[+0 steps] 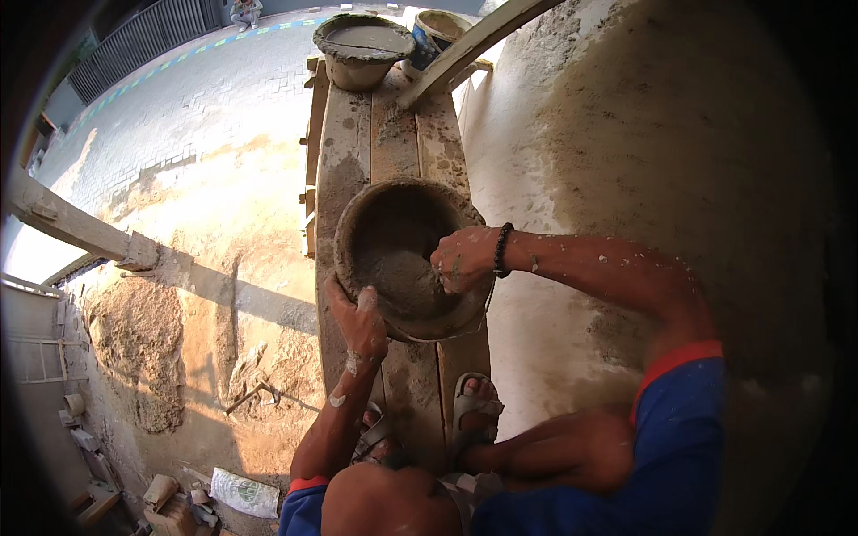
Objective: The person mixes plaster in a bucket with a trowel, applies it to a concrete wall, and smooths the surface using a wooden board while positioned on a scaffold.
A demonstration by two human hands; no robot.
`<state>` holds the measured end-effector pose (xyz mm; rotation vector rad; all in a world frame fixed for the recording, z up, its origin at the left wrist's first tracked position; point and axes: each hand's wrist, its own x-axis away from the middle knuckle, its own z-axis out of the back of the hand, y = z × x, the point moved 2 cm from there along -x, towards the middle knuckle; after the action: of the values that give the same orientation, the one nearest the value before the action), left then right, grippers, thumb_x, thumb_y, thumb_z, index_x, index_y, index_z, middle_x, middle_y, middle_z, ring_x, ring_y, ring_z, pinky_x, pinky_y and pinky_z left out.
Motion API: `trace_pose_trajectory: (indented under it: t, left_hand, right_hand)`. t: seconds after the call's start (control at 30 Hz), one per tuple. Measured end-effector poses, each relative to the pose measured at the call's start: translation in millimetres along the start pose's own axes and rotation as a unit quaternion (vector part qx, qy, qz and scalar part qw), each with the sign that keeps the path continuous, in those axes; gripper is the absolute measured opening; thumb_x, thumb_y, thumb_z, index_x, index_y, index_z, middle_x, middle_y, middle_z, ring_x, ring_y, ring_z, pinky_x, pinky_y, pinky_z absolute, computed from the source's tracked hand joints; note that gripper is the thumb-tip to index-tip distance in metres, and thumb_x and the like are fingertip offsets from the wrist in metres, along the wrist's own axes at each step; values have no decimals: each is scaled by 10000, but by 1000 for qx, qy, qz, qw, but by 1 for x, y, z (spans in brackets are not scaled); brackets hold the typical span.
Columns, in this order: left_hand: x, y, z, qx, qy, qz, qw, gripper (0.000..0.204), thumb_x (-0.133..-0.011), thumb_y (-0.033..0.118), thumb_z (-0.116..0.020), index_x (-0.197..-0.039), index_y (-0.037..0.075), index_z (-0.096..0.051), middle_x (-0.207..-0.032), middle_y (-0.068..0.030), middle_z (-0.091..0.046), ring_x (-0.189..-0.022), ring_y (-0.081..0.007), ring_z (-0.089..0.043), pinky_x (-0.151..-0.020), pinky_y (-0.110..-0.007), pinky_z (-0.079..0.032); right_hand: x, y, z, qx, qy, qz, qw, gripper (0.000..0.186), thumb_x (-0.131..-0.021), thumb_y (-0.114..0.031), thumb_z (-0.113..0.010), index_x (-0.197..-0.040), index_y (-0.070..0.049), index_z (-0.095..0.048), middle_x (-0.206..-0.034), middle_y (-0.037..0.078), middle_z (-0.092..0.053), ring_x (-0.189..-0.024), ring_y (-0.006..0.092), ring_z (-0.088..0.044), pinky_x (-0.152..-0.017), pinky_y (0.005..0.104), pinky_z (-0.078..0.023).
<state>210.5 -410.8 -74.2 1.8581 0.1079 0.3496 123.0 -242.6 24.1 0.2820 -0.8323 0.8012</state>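
A round bucket (347,234) stands on the wooden planks in front of me, with wet grey mortar (402,277) inside. My left hand (359,323) grips the near left side of its rim, thumb over the edge and fingers along the outer wall. Over the right part of the opening, my right hand (466,259) is closed in a fist just above the mortar. Whatever it holds is hidden by the fingers and the mortar. A dark beaded bracelet (503,250) circles my right wrist.
I squat on a raised plank platform (409,393). Farther along stand a mortar-filled bucket (357,76) and a blue-sided bucket (420,54), beside a slanting timber (474,49). A plastered wall (643,152) rises right. Below left lie a sand heap (134,348) and white sack (244,494).
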Motion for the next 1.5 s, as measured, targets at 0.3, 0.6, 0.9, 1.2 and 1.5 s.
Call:
trace_pose_trajectory:
  t: [0.3,0.6,0.9,1.2,1.5]
  left_hand:
    - [-2,-1,2,24,-5,-10,1000,506,-791,33,-527,-1270,-55,-389,-1163,-179,-516,-1029,-241,-516,-942,-337,-401]
    - [-10,1,15,-2,3,14,1000,437,-780,40,-522,-1200,-33,-424,-1077,-144,-540,-971,-220,-523,-898,-332,-419]
    - [-4,4,12,-18,3,-5,1000,446,-781,19,-506,-1215,-40,-417,-1067,-149,-540,-977,-227,-524,-919,-334,-416]
    - [4,18,0,-76,-1,-41,996,488,-739,17,-523,-1211,-45,-417,-1042,-170,-542,-968,-255,-533,-904,-353,-423]
    - [20,12,-9,-63,11,-62,996,519,-758,30,-524,-1248,-46,-370,-1106,-173,-497,-1006,-251,-505,-922,-355,-412]
  right_hand:
    - [65,23,32,-114,226,-37,967,277,-851,-318,-600,-914,-51,-639,-864,130,-654,-843,345,-638,-749,434,-509]
    - [-12,-17,-34,13,237,-11,971,139,-699,-163,-645,-747,-33,-648,-751,173,-663,-727,329,-667,-642,434,-536]
    - [65,2,33,65,297,-74,950,158,-798,-234,-627,-882,-101,-630,-726,125,-620,-735,317,-644,-681,437,-516]
    - [7,9,-24,70,88,-56,992,136,-760,-188,-609,-748,-58,-647,-741,125,-663,-696,323,-662,-638,403,-542]
    - [12,13,-41,-104,127,148,975,340,-885,-307,-550,-1081,-46,-647,-1189,144,-597,-1023,302,-562,-836,403,-518]
